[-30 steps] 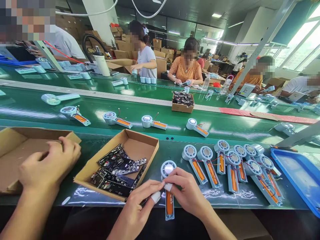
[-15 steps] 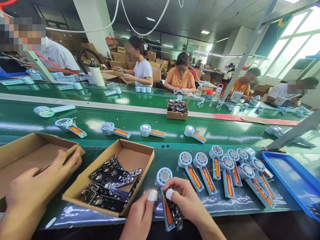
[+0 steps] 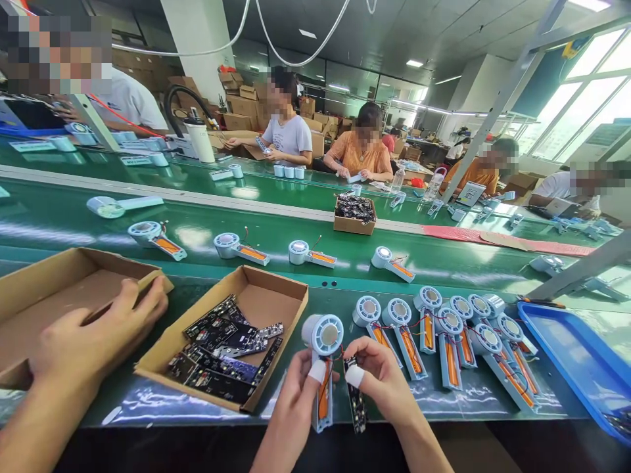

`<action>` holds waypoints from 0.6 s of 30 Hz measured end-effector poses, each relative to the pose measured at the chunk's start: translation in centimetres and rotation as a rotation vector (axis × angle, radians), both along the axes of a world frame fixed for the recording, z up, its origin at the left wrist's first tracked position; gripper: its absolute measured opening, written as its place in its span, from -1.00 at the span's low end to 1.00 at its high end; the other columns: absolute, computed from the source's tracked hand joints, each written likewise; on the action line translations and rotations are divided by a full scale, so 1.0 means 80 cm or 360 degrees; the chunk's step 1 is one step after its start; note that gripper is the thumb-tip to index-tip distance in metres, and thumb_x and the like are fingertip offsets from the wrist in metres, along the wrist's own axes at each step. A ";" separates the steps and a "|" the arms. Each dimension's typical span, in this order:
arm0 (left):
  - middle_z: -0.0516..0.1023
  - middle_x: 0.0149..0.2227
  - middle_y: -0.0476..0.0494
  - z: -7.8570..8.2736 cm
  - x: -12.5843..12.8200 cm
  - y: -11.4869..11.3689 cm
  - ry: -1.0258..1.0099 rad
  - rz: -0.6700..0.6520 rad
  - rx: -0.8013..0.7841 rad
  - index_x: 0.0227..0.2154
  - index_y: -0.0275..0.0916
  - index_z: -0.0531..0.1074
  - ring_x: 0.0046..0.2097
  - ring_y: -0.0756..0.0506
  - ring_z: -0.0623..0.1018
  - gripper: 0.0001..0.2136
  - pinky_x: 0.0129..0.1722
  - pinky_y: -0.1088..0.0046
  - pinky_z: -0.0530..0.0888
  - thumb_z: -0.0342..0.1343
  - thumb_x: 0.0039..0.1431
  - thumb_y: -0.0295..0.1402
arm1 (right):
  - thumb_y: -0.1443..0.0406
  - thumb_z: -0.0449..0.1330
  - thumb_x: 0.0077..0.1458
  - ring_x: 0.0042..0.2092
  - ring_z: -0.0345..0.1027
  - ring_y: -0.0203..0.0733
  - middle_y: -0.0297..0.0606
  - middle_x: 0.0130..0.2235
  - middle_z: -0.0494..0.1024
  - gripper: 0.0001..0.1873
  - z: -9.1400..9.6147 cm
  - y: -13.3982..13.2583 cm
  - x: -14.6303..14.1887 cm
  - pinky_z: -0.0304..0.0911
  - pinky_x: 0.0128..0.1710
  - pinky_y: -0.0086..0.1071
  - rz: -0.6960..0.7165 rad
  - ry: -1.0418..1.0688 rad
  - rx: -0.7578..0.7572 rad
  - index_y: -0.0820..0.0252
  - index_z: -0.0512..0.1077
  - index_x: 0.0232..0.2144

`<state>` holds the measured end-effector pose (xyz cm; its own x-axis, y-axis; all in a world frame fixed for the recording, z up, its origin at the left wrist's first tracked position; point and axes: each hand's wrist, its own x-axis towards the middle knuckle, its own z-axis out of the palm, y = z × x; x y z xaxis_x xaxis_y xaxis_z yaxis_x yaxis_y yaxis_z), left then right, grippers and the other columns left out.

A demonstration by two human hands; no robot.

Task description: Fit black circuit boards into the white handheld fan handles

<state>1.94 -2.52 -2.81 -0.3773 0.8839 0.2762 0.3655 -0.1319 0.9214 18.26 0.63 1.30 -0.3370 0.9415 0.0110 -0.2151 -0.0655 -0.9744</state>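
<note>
My left hand (image 3: pixel 292 407) is closed round the handle of a white-and-blue handheld fan shell (image 3: pixel 323 336), held up off the green bench with its round head on top and an orange battery showing in the handle. My right hand (image 3: pixel 385 386) pinches a narrow black circuit board (image 3: pixel 355 406) just right of that handle. Both thumbs wear white finger cots. A cardboard box (image 3: pixel 283 341) holding several more black boards (image 3: pixel 224 348) lies left of my hands.
Several open fan shells (image 3: pixel 446 332) lie in a row to the right, with a blue tray (image 3: pixel 576 355) beyond them. Another person's hand (image 3: pixel 93 341) rests on an empty cardboard box (image 3: pixel 44 282) at left. More fan shells (image 3: pixel 241 248) ride the conveyor; people sit along the far side.
The fan shell has come up off the bench and now stands upright in my left hand. The circuit board sits in my right hand beside the handle, not over it.
</note>
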 end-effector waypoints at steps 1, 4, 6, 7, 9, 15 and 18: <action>0.69 -0.21 -0.10 -0.001 0.002 -0.002 -0.0089 -0.0102 -0.0089 -0.11 -0.07 0.54 -0.06 -0.25 0.67 -0.74 -0.22 0.28 0.65 0.09 0.28 -0.11 | 0.08 0.41 -0.05 -0.33 0.33 -0.25 -0.32 -0.34 0.45 -0.64 0.002 -0.001 0.000 0.34 -0.26 -0.37 -0.0039 -0.0036 0.0016 0.15 0.43 -0.31; 0.64 -0.03 -0.19 -0.002 0.007 -0.005 -0.0440 -0.0430 -0.0295 0.02 -0.15 0.43 0.04 -0.22 0.62 -0.64 -0.06 0.28 0.60 0.00 0.32 -0.06 | 0.08 0.39 -0.01 -0.34 0.33 -0.25 -0.32 -0.36 0.46 -0.66 0.010 -0.009 -0.002 0.31 -0.27 -0.38 -0.0052 -0.0017 0.0034 0.16 0.43 -0.32; 0.58 0.06 -0.25 -0.001 0.009 -0.004 -0.0635 -0.0616 -0.0371 0.06 -0.19 0.34 0.10 -0.22 0.57 -0.57 0.05 0.26 0.53 0.09 0.26 -0.04 | 0.09 0.36 0.02 -0.32 0.34 -0.25 -0.29 -0.33 0.47 -0.69 0.013 -0.016 -0.003 0.30 -0.27 -0.39 -0.0011 0.0008 0.0056 0.16 0.43 -0.31; 0.56 0.08 -0.28 0.000 0.008 -0.003 -0.0686 -0.0659 -0.0393 0.06 -0.21 0.32 0.12 -0.23 0.56 -0.54 0.09 0.24 0.50 0.13 0.23 -0.03 | 0.11 0.36 0.03 -0.30 0.35 -0.24 -0.27 -0.31 0.48 -0.70 0.013 -0.020 -0.003 0.31 -0.27 -0.39 0.0003 -0.0007 0.0075 0.16 0.44 -0.30; 0.55 0.08 -0.31 0.001 0.006 -0.002 -0.0686 -0.0627 -0.0419 0.04 -0.22 0.30 0.13 -0.25 0.55 -0.53 0.10 0.20 0.47 0.15 0.21 -0.03 | 0.16 0.35 0.04 -0.27 0.37 -0.22 -0.25 -0.27 0.49 -0.73 0.012 -0.024 -0.002 0.32 -0.26 -0.39 -0.0013 -0.0123 0.0103 0.16 0.43 -0.27; 0.55 0.06 -0.34 -0.004 -0.001 -0.001 -0.0501 -0.0391 -0.0421 0.06 -0.21 0.30 0.12 -0.32 0.55 -0.54 0.02 0.15 0.50 0.10 0.22 -0.03 | 0.32 0.19 0.10 -0.25 0.42 -0.20 -0.25 -0.25 0.51 -0.74 -0.001 -0.022 -0.003 0.35 -0.25 -0.37 -0.0376 -0.0844 0.0359 0.16 0.37 -0.12; 0.55 0.08 -0.36 -0.007 -0.002 0.001 -0.0369 -0.0294 -0.0353 0.07 -0.22 0.29 0.13 -0.34 0.53 -0.54 0.02 0.13 0.49 0.09 0.22 -0.05 | 0.39 0.07 0.17 -0.27 0.45 -0.15 -0.23 -0.26 0.53 -0.81 0.003 -0.026 -0.005 0.30 -0.29 -0.35 -0.0453 -0.1393 0.0742 0.14 0.34 -0.15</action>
